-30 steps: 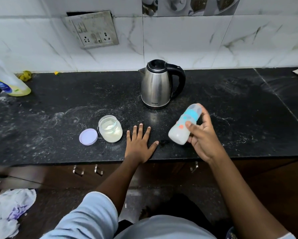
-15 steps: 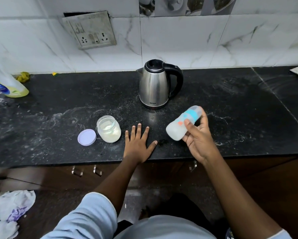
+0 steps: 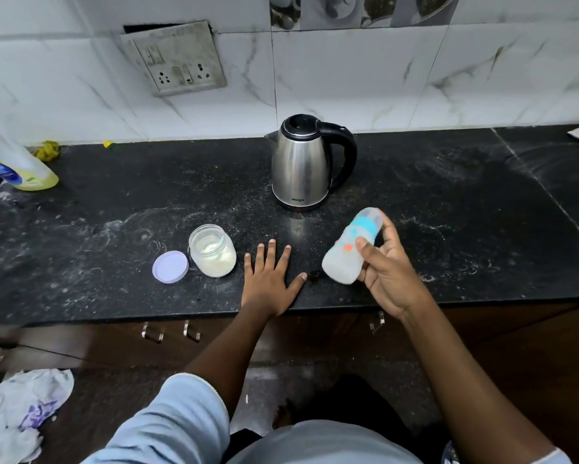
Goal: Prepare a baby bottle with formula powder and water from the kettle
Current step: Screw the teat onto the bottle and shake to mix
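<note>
A dusty, white-streaked black stone countertop (image 3: 448,202) runs under a marble-tiled wall bearing a grimy socket plate (image 3: 176,58), with the steel electric kettle (image 3: 301,165) standing near the back. The left hand (image 3: 271,279) lies flat on the counter, fingers spread, beside the open powder jar (image 3: 213,251) and its lilac lid (image 3: 170,266). The right hand (image 3: 387,272) is clamped around the tilted, capped baby bottle (image 3: 351,246), held just above the counter in front of the kettle.

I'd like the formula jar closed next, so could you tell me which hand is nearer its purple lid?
Left. The left hand lies flat just beyond the jar from the lid; the right hand, holding the bottle, is farther.
</note>
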Motion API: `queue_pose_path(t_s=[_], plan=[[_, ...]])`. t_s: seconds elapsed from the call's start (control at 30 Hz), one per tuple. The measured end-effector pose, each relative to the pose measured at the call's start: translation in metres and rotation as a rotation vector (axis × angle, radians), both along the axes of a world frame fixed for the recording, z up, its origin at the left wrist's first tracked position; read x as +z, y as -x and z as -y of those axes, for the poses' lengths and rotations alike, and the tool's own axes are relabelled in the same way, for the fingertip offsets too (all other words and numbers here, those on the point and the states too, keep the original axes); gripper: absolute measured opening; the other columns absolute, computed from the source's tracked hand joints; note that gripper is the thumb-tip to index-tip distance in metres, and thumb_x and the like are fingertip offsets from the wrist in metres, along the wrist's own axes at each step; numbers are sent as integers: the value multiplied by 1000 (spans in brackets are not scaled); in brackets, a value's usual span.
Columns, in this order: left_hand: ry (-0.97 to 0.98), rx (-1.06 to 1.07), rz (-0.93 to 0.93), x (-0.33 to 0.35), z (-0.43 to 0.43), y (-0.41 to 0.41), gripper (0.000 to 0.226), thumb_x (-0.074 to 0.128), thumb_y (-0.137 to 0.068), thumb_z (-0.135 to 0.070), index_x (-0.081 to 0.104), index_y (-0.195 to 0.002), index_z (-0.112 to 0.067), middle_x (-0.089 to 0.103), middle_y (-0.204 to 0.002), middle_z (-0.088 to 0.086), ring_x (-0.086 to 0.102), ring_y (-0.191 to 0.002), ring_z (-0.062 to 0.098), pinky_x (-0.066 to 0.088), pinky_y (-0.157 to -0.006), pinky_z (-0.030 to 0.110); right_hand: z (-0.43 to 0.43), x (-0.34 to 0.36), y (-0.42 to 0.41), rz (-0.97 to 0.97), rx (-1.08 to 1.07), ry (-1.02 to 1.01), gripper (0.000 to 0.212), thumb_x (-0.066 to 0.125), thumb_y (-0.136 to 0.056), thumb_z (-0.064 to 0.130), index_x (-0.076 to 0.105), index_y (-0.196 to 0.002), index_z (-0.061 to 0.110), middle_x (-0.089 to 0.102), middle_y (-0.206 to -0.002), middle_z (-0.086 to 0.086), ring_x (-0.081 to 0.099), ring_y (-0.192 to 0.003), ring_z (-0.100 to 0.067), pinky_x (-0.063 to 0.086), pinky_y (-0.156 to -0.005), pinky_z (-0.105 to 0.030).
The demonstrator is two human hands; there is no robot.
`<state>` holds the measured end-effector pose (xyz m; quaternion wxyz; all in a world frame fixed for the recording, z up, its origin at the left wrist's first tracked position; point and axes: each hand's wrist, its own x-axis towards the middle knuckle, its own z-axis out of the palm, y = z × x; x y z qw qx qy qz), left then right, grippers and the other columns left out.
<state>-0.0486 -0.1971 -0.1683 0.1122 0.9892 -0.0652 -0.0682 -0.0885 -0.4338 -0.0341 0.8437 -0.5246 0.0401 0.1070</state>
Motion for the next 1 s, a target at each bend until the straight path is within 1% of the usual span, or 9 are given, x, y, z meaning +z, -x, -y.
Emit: queue_pose_path(t_s=[0.1, 0.2, 0.3, 0.5, 0.6, 0.67, 0.83, 0.9, 1.0], plan=[[-1, -1, 4, 0, -1, 0, 85, 21, -101, -78, 6, -172, -33, -4, -181, 8, -11, -167, 32, -9, -131, 59, 0, 0, 4, 43, 188, 81, 91, 78, -85, 9, 34, -156, 46, 63, -138, -29, 65, -123, -40, 56, -100, -58], [-5, -1, 3, 1, -1, 0, 85, 20, -101, -79, 5, -172, -34, -5, -181, 8, -10, -167, 32, -10, -132, 59, -2, 1, 5, 13, 29, 28, 84, 74, -87, 8, 36, -156, 38, 60, -142, -27, 66, -123, -36, 58, -98, -55], [1, -2, -2, 2, 0, 0, 87, 16, -99, -80, 5, -172, -34, -6, -181, 8, -11, -167, 31, -10, -132, 59, -1, 1, 6, 40, 134, 72, 88, 82, -81, 14, 39, -153, 42, 64, -135, -28, 66, -120, -39, 56, -99, -59], [6, 2, 1, 1, 0, 1, 86, 18, -100, -80, 5, -172, -34, -6, -181, 8, -11, -167, 31, -11, -132, 58, -8, -5, 1, -8, -227, -79, 80, 69, -94, 3, 33, -158, 35, 71, -126, -8, 67, -125, -29, 62, -90, -46], [1, 0, 0, 1, -1, 1, 87, 17, -99, -80, 4, -172, -34, -6, -181, 8, -12, -167, 31, -10, -132, 58, -4, -4, 9, -3, -2, 58, 94, 81, -83, 12, 33, -156, 45, 73, -127, -15, 71, -116, -29, 62, -91, -49], [0, 0, 2, 1, 0, 0, 87, 17, -99, -80, 5, -172, -34, -6, -181, 8, -12, -167, 31, -11, -132, 58, -4, -1, 12, 21, 77, 101, 92, 84, -79, 14, 39, -152, 47, 71, -129, -19, 71, -116, -33, 61, -91, -51], [1, 1, 10, 1, 0, 1, 86, 18, -100, -80, 5, -172, -34, -5, -181, 8, -11, -167, 31, -10, -132, 58, -13, -1, 3, -20, -324, -154, 70, 65, -97, 0, 38, -154, 32, 66, -133, -11, 66, -127, -30, 59, -98, -52], [5, 0, 9, 1, -1, 1, 86, 18, -100, -80, 5, -172, -34, -5, -181, 8, -11, -167, 31, -10, -132, 58, -10, -3, 5, -2, -263, -105, 77, 67, -95, 1, 36, -156, 36, 66, -133, -11, 66, -126, -31, 60, -95, -50], [7, -3, 4, 1, -1, 0, 86, 17, -100, -80, 4, -172, -34, -6, -181, 8, -12, -166, 31, -11, -132, 58, -5, -4, 12, 24, 8, 38, 91, 80, -84, 9, 37, -154, 47, 68, -134, -17, 66, -125, -37, 59, -95, -53]])
